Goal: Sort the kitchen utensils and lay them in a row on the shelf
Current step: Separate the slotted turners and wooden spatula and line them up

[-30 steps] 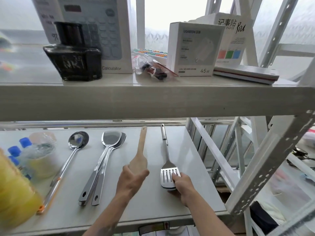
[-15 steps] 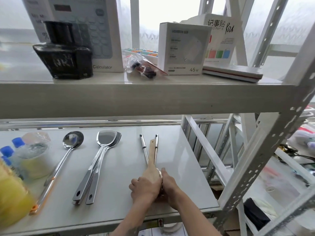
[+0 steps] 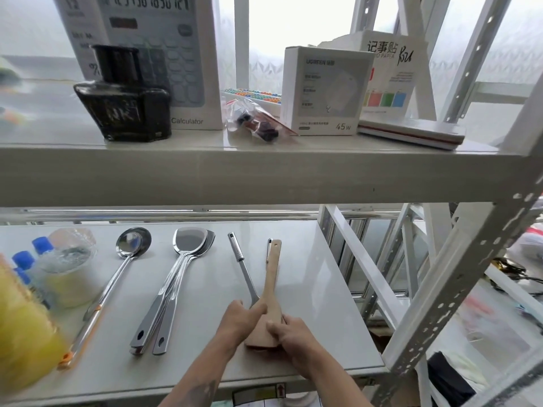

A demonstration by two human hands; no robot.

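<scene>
On the lower shelf (image 3: 308, 289) a wooden spatula (image 3: 271, 284) lies on top of two steel slotted turners, whose handles (image 3: 239, 259) point away from me. My left hand (image 3: 239, 321) and my right hand (image 3: 289, 334) both grip the stacked heads at the near end, which hide the turner blades. Further left lie two nested steel spatulas (image 3: 173, 286) and a steel ladle (image 3: 117, 277) with an orange tip, all parallel with their bowls at the back.
Blue-capped bottles (image 3: 32, 259), a clear tub (image 3: 67, 265) and a blurred yellow object (image 3: 20, 333) crowd the shelf's left end. The upper shelf (image 3: 264, 177) overhangs, bearing an ink bottle (image 3: 123, 95) and boxes. A slanted white upright (image 3: 470, 289) stands at the right.
The wooden spatula, held apart in my left hand a second ago, now lies stacked on the slotted turners. Both hands have come together over the heads.
</scene>
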